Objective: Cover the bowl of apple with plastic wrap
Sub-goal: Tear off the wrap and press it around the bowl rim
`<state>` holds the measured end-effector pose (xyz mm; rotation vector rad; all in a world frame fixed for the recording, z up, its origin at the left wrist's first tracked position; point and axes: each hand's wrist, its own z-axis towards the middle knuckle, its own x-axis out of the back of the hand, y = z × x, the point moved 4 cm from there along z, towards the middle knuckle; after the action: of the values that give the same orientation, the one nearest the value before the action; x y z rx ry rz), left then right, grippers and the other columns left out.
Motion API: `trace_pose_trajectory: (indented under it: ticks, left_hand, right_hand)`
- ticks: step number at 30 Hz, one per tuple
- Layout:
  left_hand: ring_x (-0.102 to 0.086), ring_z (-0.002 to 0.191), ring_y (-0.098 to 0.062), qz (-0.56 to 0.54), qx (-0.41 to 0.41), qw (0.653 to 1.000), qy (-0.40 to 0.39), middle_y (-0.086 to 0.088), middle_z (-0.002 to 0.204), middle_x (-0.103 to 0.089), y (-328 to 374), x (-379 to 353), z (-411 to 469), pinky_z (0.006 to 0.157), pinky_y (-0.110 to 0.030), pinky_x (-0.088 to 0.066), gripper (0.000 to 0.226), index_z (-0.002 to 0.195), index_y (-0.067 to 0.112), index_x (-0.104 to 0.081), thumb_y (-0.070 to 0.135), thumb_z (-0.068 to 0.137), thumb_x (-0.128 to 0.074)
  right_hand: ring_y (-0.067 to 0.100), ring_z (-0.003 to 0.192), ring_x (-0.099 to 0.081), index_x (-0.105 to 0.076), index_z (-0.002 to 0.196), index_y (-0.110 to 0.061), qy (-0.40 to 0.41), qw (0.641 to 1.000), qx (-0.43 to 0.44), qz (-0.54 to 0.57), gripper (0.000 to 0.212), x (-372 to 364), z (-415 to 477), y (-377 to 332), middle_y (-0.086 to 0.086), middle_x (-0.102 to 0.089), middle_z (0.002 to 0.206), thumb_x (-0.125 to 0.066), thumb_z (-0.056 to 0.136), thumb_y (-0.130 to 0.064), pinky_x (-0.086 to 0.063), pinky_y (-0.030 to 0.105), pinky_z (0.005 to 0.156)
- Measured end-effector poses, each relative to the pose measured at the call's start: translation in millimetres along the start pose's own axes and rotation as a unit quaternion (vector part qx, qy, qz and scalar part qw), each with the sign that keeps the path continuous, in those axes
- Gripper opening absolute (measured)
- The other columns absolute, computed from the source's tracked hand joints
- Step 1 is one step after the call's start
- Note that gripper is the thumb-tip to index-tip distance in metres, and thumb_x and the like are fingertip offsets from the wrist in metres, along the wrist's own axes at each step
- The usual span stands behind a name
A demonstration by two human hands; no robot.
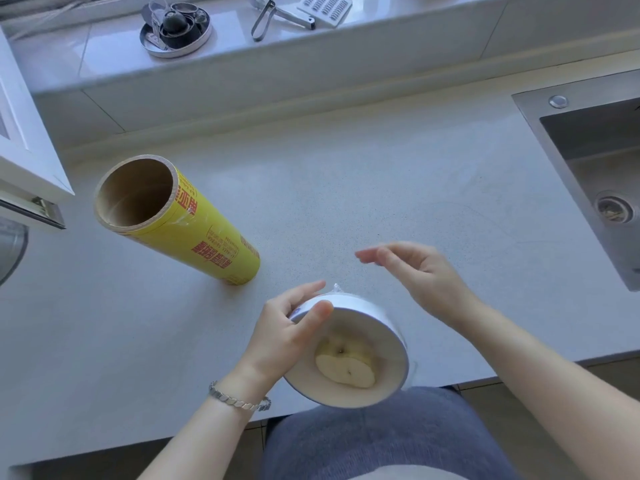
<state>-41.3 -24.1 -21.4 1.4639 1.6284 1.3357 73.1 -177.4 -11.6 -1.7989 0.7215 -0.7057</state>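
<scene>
Head view. The fingers of the left hand are curled round the outer wall of the white bowl, with the thumb laid over its rim. The hand grips the bowl and holds it tilted with its mouth toward the camera. A small bluish mark on the wall beside these fingers is too small to read. A metal link bracelet is on that wrist.

The right hand hangs in the air beyond and right of the bowl. Its fingers are straight, spread slightly and blurred at the tips, and they hold nothing.

Pale apple slices lie in the bottom of the bowl. A pucker of clear plastic wrap stands at the far rim, and film shows along the right wall. Whether it spans the whole mouth cannot be told.

The bowl is over the near edge of the speckled grey counter. The roll of wrap stands on end beyond and left of the bowl, apart from it, with its cardboard core open to the camera. The yellow wrapper carries red Chinese characters, which cannot be read with certainty.

A steel sink lies well to the right of the bowl. Far beyond the bowl, a ledge holds a round metal tin of small parts, a peeler and a grater.
</scene>
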Motion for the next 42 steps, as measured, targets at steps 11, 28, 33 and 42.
trace_pose_trajectory:
  ticks: [11, 28, 33, 42]
  left_hand:
    - [-0.063, 0.064, 0.01, -0.034, -0.006, 0.999, 0.023, 0.009, 0.082, -0.068, 4, 3, -1, 0.058, -0.006, -0.046, 0.068, 0.118, 0.024, -0.054, 0.049, 0.057, -0.065]
    - [-0.063, 0.077, 0.008, -0.04, -0.049, 0.996, 0.07, 0.026, 0.078, -0.072, 4, 15, 6, 0.068, -0.008, -0.047, 0.039, 0.081, 0.026, -0.07, 0.055, 0.064, -0.051]
    - [-0.061, 0.072, 0.01, -0.051, -0.064, 0.993, 0.089, 0.026, 0.074, -0.071, 12, 21, 8, 0.065, -0.007, -0.046, 0.033, 0.076, 0.031, -0.068, 0.054, 0.068, -0.046]
    - [-0.061, 0.073, 0.01, -0.043, -0.03, 0.993, 0.104, 0.027, 0.074, -0.071, -6, 17, 9, 0.067, -0.007, -0.046, 0.037, 0.077, 0.028, -0.069, 0.057, 0.063, -0.052]
  right_hand:
    - [0.001, 0.114, -0.053, -0.057, 0.12, -0.027, -0.209, 0.975, -0.053, -0.055, 0.052, -44, -9, 3, -0.011, -0.057, 0.124, -0.029, 0.087, -0.055, -0.039, 0.014, 0.097]
    - [-0.016, 0.088, -0.058, -0.064, 0.079, -0.05, -0.157, 0.984, -0.073, -0.042, 0.061, -30, -23, 22, -0.033, -0.066, 0.084, -0.016, 0.064, -0.083, -0.042, 0.019, 0.097]
    - [-0.004, 0.124, -0.046, -0.058, 0.114, -0.043, -0.099, 0.994, -0.041, 0.037, 0.075, -20, -21, 19, -0.021, -0.054, 0.13, -0.018, 0.066, -0.085, -0.03, 0.019, 0.107]
    - [0.006, 0.06, -0.056, -0.066, 0.07, -0.014, -0.064, 0.978, -0.196, 0.028, 0.014, -14, -3, 6, 0.001, -0.061, 0.068, -0.066, 0.08, -0.024, -0.048, 0.012, 0.058]
